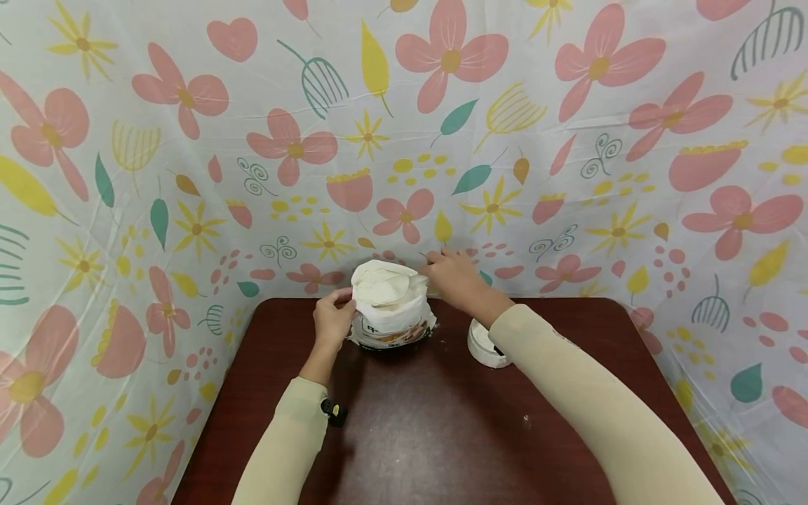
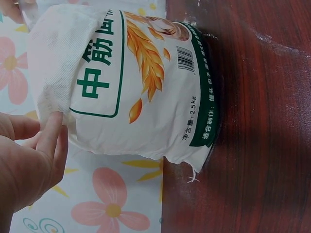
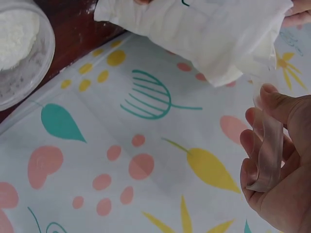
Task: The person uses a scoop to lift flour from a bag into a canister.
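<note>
A white flour bag (image 1: 391,326) stands upright near the table's back edge, its top open and folded over. Wheat ears and green print show on its side in the left wrist view. My left hand (image 1: 333,319) pinches the bag's rim from the left, thumb and fingertips at the folded edge (image 2: 56,97). On the other side my right hand (image 3: 291,150) grips the handle of a clear plastic scoop (image 3: 269,150), fingers curled round it. The scoop's far end reaches to the bag's mouth and is hidden there. To the right stands a round clear tub (image 3: 46,58) with white flour inside.
The dark red wooden table (image 1: 404,435) has white powder specks near the bag and the tub. A flower-printed cloth (image 1: 404,140) hangs close behind the table and along its sides. My right forearm passes over the tub's edge in the head view.
</note>
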{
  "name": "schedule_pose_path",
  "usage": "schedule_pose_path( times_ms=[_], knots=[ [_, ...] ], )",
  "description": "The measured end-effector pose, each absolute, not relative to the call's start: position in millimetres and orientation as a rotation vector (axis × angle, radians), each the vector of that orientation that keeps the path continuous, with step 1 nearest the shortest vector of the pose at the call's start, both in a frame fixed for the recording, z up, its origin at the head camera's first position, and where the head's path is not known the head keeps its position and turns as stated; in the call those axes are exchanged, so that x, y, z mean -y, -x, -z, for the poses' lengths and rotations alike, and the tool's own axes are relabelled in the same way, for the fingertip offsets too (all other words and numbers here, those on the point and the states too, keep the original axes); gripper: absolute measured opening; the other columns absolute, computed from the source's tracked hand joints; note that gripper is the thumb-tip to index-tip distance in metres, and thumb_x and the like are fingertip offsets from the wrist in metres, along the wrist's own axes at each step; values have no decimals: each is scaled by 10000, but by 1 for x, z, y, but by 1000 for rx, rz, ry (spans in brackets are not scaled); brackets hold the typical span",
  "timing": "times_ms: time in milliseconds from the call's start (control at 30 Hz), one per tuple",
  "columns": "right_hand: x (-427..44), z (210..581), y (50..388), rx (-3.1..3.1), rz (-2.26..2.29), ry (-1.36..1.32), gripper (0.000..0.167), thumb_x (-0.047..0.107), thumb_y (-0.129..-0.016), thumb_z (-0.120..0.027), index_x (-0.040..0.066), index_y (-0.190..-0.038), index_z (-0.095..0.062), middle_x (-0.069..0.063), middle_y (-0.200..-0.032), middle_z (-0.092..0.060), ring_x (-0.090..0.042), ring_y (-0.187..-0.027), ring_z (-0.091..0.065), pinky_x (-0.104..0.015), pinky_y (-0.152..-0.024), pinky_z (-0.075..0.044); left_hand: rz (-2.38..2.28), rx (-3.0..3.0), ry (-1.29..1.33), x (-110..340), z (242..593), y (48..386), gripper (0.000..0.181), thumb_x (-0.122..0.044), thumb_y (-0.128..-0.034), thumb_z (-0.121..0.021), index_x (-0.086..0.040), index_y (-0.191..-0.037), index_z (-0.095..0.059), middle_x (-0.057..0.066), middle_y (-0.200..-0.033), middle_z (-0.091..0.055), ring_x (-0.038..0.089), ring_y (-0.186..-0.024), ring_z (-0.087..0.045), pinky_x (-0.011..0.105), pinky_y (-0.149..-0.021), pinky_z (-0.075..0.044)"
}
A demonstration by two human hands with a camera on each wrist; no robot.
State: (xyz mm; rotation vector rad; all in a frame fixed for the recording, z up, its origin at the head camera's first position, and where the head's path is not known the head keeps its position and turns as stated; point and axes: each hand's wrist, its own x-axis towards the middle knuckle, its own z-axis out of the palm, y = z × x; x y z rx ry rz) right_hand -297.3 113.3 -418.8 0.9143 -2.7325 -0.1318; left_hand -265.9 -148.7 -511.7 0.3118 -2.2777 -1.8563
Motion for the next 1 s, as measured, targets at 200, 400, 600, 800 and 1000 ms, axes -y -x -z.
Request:
schedule_pose_path(
  times_ms=[200,400,600,800,1000],
  knots=[
    [-123,409,294,2754,96,-890,343,231,-947,-772,281,-1285,-740,-49,-1083,-659,-293,-944,-574,-438,-746,-530,1869,2275,-311,149,512,266,268,-24,-987,-657,-32,-1246,-725,217,-1141,-688,302,-1022,-721,374,-870,-654],
    [-133,415,290,2657,-60,-916,337,191,-907,-814,208,-1240,-766,-56,-1019,-653,-280,-902,-575,-418,-746,-534,1864,2274,-315,149,512,265,253,-30,-988,-655,-28,-1230,-730,209,-1128,-691,304,-1008,-725,413,-877,-653],
    [-142,430,288,2541,-244,-936,320,134,-883,-828,165,-1196,-768,-73,-983,-654,-286,-845,-558,-445,-788,-529,1862,2286,-320,149,510,265,252,-33,-990,-656,-33,-1231,-731,205,-1148,-688,314,-1034,-724,369,-855,-658],
    [-143,450,285,2488,-332,-862,299,155,-898,-817,167,-1194,-779,-60,-998,-677,-288,-887,-611,-416,-673,-543,1845,2291,-314,149,509,266,251,-25,-987,-657,-33,-1226,-734,197,-1158,-695,310,-1021,-735,345,-829,-661],
    [-142,465,280,2457,-446,-783,308,150,-887,-823,146,-1192,-782,-78,-985,-673,-305,-872,-603,-417,-665,-540,1840,2275,-307,149,510,265,247,-24,-978,-665,-28,-1213,-740,198,-1127,-705,291,-998,-734,322,-808,-662]
  ],
)
